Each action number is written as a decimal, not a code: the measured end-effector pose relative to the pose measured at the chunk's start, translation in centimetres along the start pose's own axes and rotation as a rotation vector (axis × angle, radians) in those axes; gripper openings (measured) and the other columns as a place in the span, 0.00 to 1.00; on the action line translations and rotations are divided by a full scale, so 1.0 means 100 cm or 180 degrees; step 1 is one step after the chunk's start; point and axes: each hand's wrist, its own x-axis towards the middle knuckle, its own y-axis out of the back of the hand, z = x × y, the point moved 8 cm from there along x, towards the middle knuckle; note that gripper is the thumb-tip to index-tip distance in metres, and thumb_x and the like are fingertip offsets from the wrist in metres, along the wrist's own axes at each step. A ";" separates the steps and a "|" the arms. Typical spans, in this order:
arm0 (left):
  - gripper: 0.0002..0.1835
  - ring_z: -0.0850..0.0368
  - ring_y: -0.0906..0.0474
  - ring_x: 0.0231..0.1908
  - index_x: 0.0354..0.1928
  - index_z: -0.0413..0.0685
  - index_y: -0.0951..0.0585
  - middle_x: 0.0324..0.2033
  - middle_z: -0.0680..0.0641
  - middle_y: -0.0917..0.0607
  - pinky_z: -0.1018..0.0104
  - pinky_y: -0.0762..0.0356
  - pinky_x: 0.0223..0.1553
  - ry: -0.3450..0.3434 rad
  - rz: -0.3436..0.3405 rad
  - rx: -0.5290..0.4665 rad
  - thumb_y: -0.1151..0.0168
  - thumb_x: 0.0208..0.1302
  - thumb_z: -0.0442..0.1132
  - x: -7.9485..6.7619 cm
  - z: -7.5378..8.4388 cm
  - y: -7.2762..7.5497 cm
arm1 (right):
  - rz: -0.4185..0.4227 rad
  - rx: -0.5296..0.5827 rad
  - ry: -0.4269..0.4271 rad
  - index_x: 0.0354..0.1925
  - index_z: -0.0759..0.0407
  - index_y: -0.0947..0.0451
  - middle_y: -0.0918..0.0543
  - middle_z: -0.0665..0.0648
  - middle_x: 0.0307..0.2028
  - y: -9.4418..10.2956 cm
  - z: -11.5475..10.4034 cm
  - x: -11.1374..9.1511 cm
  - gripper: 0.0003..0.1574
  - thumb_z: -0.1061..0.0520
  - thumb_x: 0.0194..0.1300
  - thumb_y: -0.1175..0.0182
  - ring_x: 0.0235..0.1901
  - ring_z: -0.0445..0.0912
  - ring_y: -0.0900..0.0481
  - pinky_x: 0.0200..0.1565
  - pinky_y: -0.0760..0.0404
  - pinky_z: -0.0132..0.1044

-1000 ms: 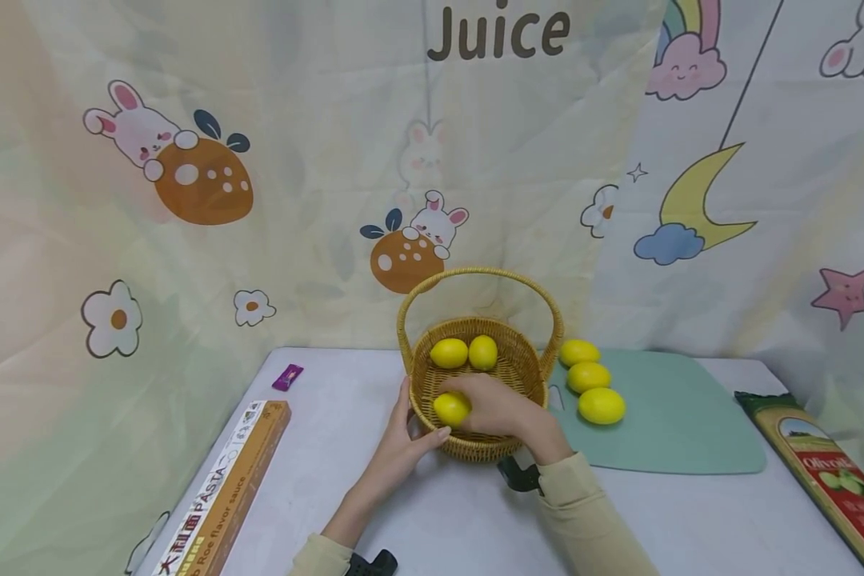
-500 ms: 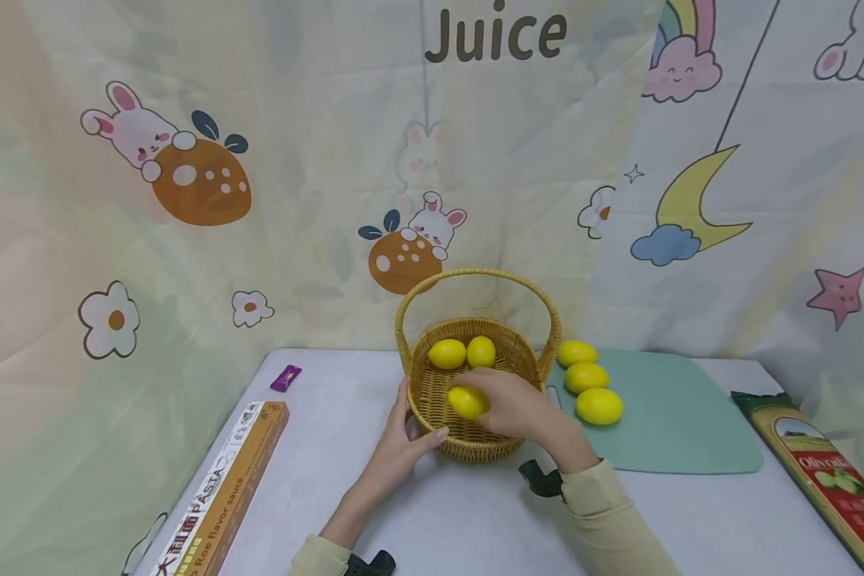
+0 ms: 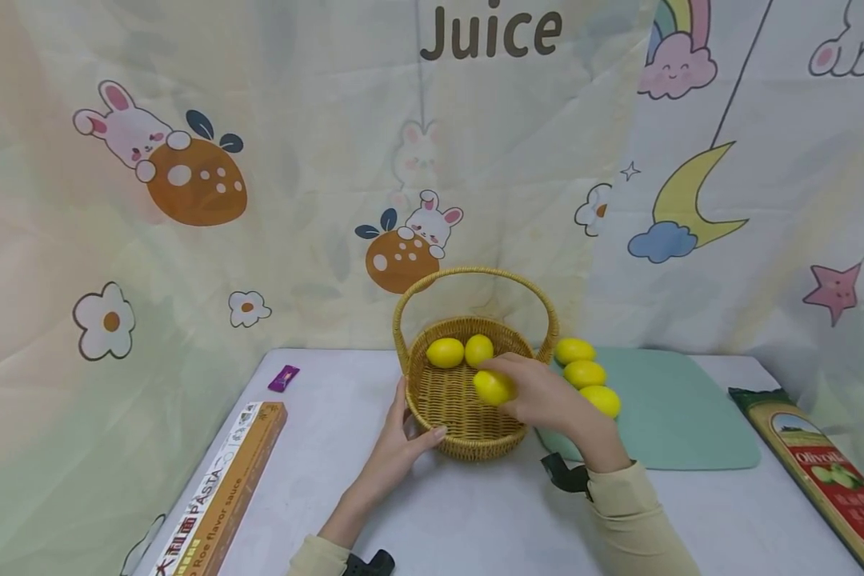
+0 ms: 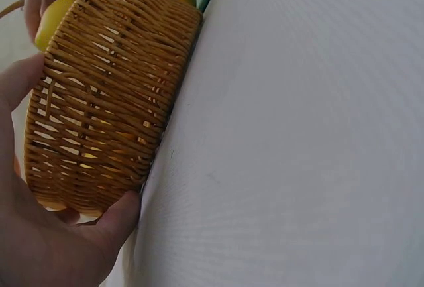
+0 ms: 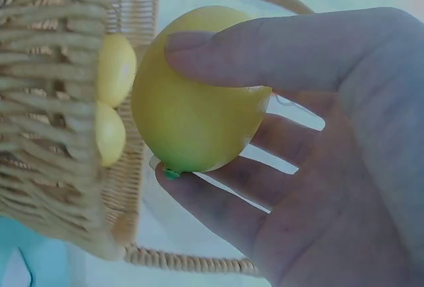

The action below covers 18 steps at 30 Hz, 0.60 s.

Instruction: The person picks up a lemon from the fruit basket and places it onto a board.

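My right hand [image 3: 547,396] grips a yellow lemon [image 3: 494,387] between thumb and fingers, over the right part of the wicker basket [image 3: 468,444]. In the right wrist view the held lemon [image 5: 199,101] shows a green stem tip and stands above the basket rim. My left hand [image 3: 396,448] holds the basket's left front side, thumb on the rim; the left wrist view shows the fingers [image 4: 119,219] round the woven wall. Inside the basket, two lemons lie at the back, a left one [image 3: 446,353] and a right one [image 3: 478,350].
A green mat [image 3: 677,416] lies right of the basket, with three lemons [image 3: 584,374] in a row on its left edge. A pasta box [image 3: 223,488] and a small purple packet [image 3: 284,378] lie at left. An olive oil packet [image 3: 814,472] lies at far right.
My right hand has lifted the lemon from the basket's front left and carried it right and up toward the rim. The left hand keeps its hold on the basket.
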 end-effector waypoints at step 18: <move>0.57 0.49 0.59 0.79 0.78 0.75 0.64 0.79 0.54 0.55 0.33 0.63 0.74 -0.0058 0.0002 -0.0032 0.30 0.61 0.52 0.002 -0.001 0.000 | 0.0417 0.0191 -0.0200 0.63 0.54 0.24 0.20 0.57 0.60 0.050 0.028 -0.022 0.39 0.69 0.52 0.33 0.57 0.55 0.23 0.56 0.23 0.55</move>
